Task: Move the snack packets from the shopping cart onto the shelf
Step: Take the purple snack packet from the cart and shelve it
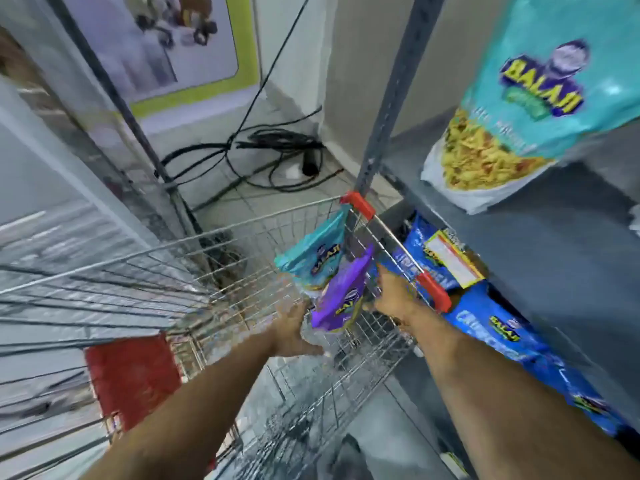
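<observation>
both hands reached down into the wire shopping cart (145,271). the left hand (294,329) lay under the lower edge of the purple snack packet (343,294), its fingers (313,349) curled round the clear bottom of that packet and gripping it. the right hand (393,296) pressed against the packet's right side; blur hid whether its fingers were closed. a teal snack packet (313,252) stood just behind the purple one, touching it, inside the cart. on the grey shelf (554,244) at right sat another teal packet (519,95), with blue packets (498,327) on the level below.
</observation>
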Motion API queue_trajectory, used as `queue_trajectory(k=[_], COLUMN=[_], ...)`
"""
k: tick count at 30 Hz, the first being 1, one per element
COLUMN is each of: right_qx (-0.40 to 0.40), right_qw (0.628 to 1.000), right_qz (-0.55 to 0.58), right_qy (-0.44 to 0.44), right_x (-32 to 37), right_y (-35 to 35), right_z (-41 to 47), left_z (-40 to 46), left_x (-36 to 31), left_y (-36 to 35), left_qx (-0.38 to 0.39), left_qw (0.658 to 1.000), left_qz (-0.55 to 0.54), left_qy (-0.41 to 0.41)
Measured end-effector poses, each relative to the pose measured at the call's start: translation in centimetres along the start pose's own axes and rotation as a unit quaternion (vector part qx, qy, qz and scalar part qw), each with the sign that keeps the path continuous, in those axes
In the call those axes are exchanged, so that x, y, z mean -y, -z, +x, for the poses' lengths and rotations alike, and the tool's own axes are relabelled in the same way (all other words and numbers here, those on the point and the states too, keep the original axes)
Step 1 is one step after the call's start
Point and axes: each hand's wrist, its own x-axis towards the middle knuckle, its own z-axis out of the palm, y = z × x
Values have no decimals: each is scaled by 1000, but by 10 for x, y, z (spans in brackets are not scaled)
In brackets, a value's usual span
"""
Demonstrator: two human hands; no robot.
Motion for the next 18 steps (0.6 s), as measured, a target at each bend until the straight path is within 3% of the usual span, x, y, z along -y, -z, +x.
queue_trajectory(k=[4,7,12,18], right_qx=[107,148,170,191], right_qw=[994,987,972,944], right_qz=[18,68,164,268], right_qy=[3,14,12,19], right_x=[2,4,5,25], right_y=[-7,-18,-16,22], right_z=[31,45,43,14], left_z=[21,41,46,15], left_x=[-12,-9,-16,-50], left_y=[-30,-49,-51,4], left_qx=[-116,-161,-242,-232], left_qw=[970,946,885,856], left_qz=[-215,-281,-395,-462], left_qy=[-19,-28,50,25])
